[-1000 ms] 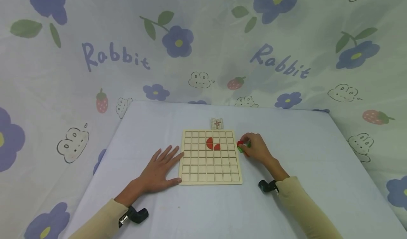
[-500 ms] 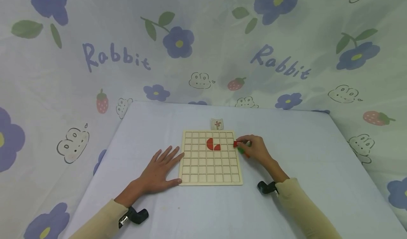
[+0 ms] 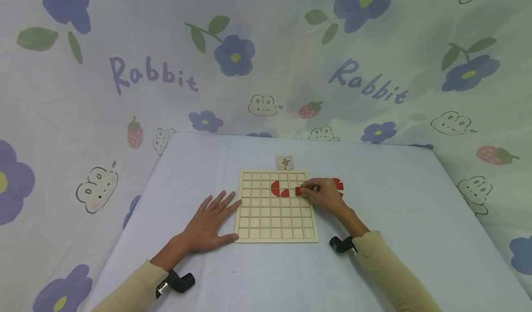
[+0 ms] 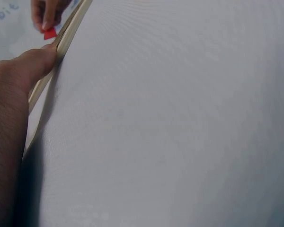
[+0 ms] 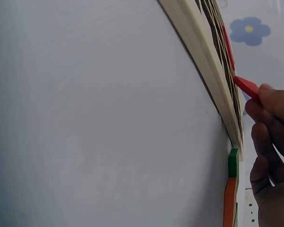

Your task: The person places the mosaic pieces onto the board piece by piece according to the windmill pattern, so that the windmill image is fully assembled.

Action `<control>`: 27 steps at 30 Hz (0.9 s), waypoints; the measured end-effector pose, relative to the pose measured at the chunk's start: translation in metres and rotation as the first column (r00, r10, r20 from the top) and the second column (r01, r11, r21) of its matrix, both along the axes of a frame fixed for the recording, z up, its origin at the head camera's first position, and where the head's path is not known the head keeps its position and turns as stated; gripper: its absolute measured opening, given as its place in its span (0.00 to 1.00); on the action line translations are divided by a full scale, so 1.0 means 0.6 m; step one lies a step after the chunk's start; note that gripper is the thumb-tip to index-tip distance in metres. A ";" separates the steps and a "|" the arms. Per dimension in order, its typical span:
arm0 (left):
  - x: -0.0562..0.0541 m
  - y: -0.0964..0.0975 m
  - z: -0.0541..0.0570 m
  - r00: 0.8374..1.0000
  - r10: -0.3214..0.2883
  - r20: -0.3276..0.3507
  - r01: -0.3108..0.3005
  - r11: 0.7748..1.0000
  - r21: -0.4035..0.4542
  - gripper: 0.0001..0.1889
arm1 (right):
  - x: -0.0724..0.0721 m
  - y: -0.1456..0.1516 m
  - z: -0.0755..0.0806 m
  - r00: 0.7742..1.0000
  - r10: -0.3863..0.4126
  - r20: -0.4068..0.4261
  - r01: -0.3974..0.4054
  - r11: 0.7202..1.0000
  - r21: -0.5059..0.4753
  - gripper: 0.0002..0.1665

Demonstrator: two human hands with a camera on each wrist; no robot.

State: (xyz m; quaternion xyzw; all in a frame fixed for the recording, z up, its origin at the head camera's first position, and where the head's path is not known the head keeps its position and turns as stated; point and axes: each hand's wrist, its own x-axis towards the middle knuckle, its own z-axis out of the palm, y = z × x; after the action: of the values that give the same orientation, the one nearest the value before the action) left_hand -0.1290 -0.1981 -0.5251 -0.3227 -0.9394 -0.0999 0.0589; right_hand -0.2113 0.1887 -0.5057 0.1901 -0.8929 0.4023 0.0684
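A pale wooden grid board [image 3: 265,232] lies on the table, with red rounded pieces [image 3: 275,189] set in its upper middle cells. Between the thumb and fingertips of my right hand [image 3: 327,195] is a small flat red piece [image 5: 247,87], held over the board's right part. In the right wrist view its tip comes close to the grid, and the fingers below are loosely bent. My left hand [image 3: 207,222] rests flat with fingers spread, its fingertips at the board's left edge. The thumb [image 4: 40,64] meets the board's near corner in the left wrist view.
A small card [image 3: 285,163] with a printed pinwheel pattern lies behind the board. More red pieces [image 3: 340,186] show past the right hand, which partly hides them. Green [image 5: 233,163] and orange [image 5: 230,201] pieces sit beside the board. A patterned cloth [image 3: 266,72] hangs behind.
My right hand has picked the red piece from the pile right of the board and carried it left over the grid. The left hand has stayed in place.
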 end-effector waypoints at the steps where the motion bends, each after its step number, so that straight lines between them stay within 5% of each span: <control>1: 0.000 0.000 0.000 1.000 -0.001 0.001 0.001 1.000 -0.001 0.47 | 0.000 -0.002 0.000 1.000 0.001 0.005 -0.001 1.000 0.000 0.05; 27: 0.000 0.002 -0.001 1.000 0.005 -0.005 -0.005 1.000 -0.009 0.47 | -0.006 -0.030 0.008 0.991 0.081 0.104 -0.090 0.993 0.079 0.03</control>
State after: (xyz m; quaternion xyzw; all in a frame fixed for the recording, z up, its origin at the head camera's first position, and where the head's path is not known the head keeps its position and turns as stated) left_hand -0.1289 -0.1969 -0.5258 -0.3206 -0.9405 -0.0949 0.0599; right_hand -0.2146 0.1706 -0.5008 0.2104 -0.9023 0.3762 -0.0020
